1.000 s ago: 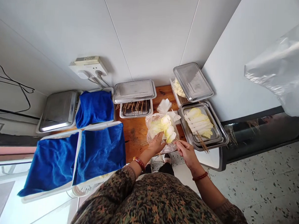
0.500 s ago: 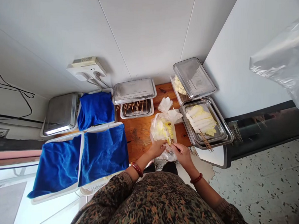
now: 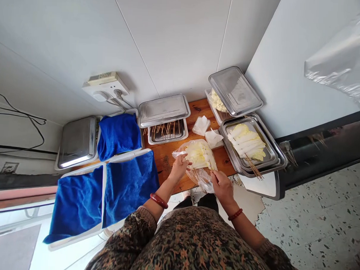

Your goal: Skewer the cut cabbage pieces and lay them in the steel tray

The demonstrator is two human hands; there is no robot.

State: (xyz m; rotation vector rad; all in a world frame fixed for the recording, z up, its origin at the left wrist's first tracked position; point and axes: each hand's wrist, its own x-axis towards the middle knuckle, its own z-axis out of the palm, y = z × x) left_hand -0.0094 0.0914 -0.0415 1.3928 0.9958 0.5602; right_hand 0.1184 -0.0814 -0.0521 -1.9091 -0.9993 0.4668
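A clear plastic bag (image 3: 206,183) lies at the table's front edge with pale yellow cabbage leaves (image 3: 199,153) on it. My left hand (image 3: 180,167) is at the bag's left side, its bent fingers pinching the thin plastic. On the right, my right hand (image 3: 222,186) is closed around the end of a thin skewer (image 3: 212,166), which points toward the leaves. How far the skewer runs into the cabbage is hard to see. Right of the bag, a steel tray (image 3: 273,155) holds skewered cabbage leaves (image 3: 247,141), their sticks pointing toward me.
Folded white paper (image 3: 201,125) lies behind the bag. A tray of skewers (image 3: 165,130) sits partly under a steel lid (image 3: 164,110). Blue cloths (image 3: 130,184) cover containers at left. Another lid (image 3: 235,91) leans over a white container at back right.
My left hand has moved left, away from my right hand. The cabbage leaves and bag now lie spread wider between my hands. My right hand still grips the skewer.
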